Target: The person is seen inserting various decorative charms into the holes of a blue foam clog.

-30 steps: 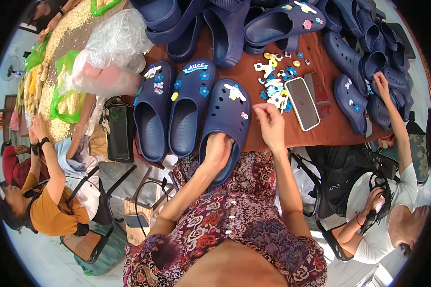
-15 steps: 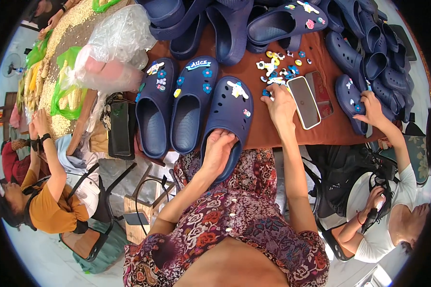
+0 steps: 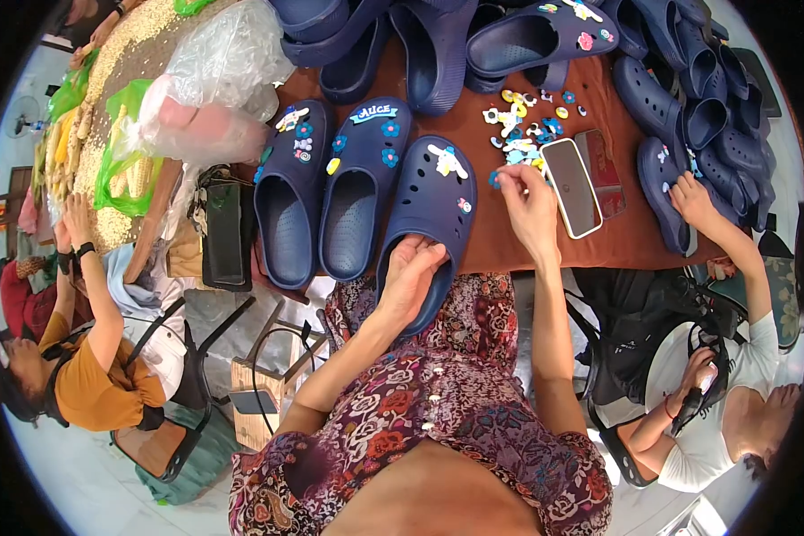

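Bright, even daylight fills the scene; no single lamp shows. Shadows are soft and short: a faint one lies under the left hand point(image 3: 411, 277) on the clog point(image 3: 424, 219), another beside the right hand point(image 3: 527, 201) on the brown table point(image 3: 616, 241). Glare whitens the floor point(image 3: 80, 473) at lower left and the clear plastic bag point(image 3: 214, 85), and the phone point(image 3: 570, 186) screen reflects pale sky. Focus is sharp at centre, softening toward the rim. Fisheye distortion bends the table edge and squeezes figures at both sides; a black circular vignette closes the corners.
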A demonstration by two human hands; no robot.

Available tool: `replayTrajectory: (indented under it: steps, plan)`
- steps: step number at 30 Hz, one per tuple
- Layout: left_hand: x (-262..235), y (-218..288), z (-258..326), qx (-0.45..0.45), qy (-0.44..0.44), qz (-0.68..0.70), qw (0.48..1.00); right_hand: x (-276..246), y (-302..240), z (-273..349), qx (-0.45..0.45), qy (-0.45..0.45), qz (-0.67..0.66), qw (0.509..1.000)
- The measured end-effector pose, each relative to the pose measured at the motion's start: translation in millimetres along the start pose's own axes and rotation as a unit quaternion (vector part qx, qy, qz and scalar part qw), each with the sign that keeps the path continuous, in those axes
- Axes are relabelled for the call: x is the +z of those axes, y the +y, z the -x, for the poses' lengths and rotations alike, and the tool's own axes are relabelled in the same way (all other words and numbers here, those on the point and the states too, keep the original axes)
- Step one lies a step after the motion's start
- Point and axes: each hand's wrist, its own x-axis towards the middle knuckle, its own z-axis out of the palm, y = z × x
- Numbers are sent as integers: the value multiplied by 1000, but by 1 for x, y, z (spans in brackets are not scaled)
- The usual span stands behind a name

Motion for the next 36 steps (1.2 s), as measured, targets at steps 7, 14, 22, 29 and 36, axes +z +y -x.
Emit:
replayTrajectory:
  steps: [7, 14, 22, 29, 36]
  plan:
    - [6, 0, -1, 16, 28, -71, 997, 2, -6, 44, 155, -255, -374, 878]
    - [8, 2, 2, 6, 32, -84, 996, 10, -4, 52, 176, -221, -411, 867]
    - [12, -1, 4, 15, 49, -126, 991, 21, -6, 56, 162, -167, -413, 880]
    - [29, -9, 5, 62, 53, -116, 990, 34, -18, 69, 110, -60, -307, 943]
    - [25, -18, -1, 99, 77, -141, 982, 31, -34, 72, 12, 27, -219, 975]
